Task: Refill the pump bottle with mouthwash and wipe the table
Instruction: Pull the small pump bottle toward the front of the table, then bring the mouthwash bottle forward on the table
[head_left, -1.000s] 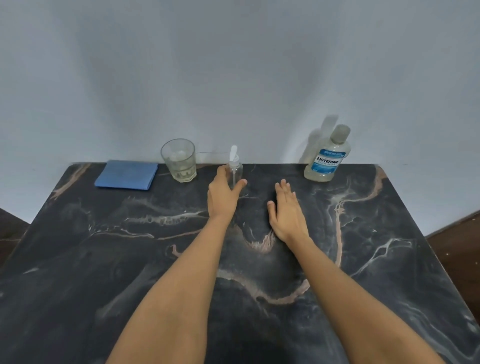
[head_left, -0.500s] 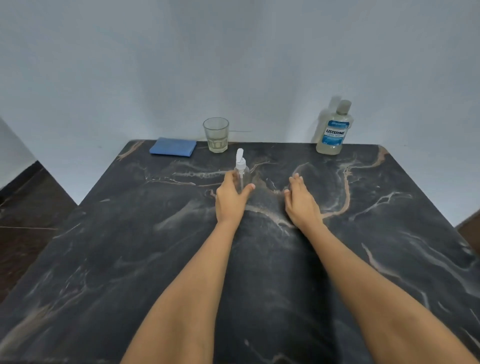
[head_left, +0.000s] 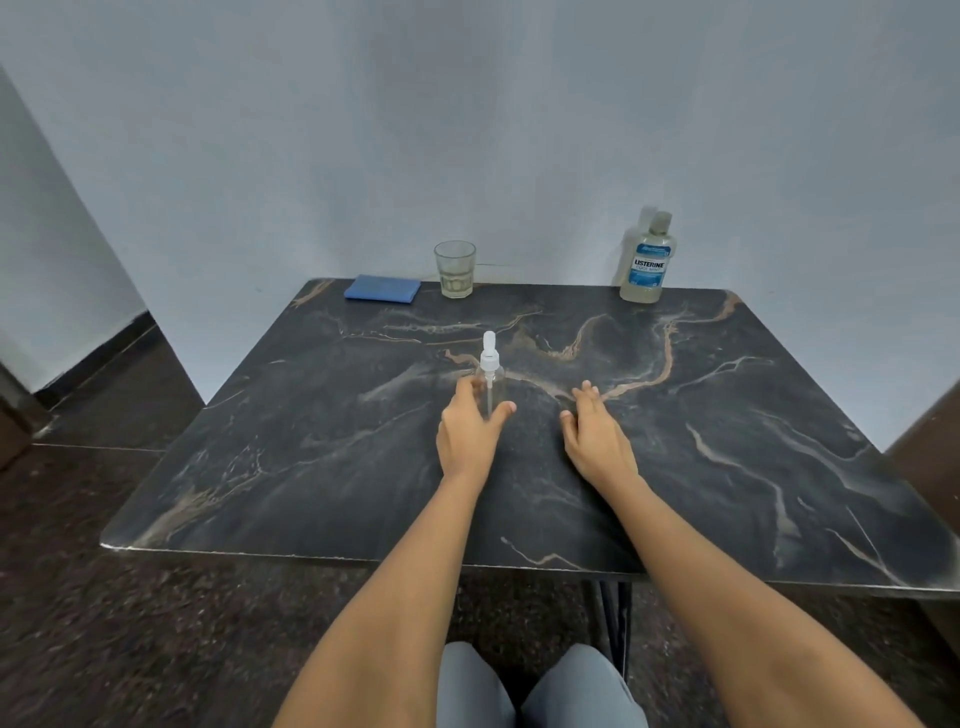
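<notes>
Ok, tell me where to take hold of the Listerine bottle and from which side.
Best wrap the right hand round the Listerine bottle at its labelled body, coming from the front. It stands upright at the far edge of the table, close to the wall, so the back is blocked.

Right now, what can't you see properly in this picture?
Head view: bottom of the pump bottle, hidden behind the left hand gripping it.
Head view: small print on the mouthwash label, too small to read.
Head view: near right corner of the table, cut off by the picture's edge.
Head view: what is in the glass, too far and small to tell.
</notes>
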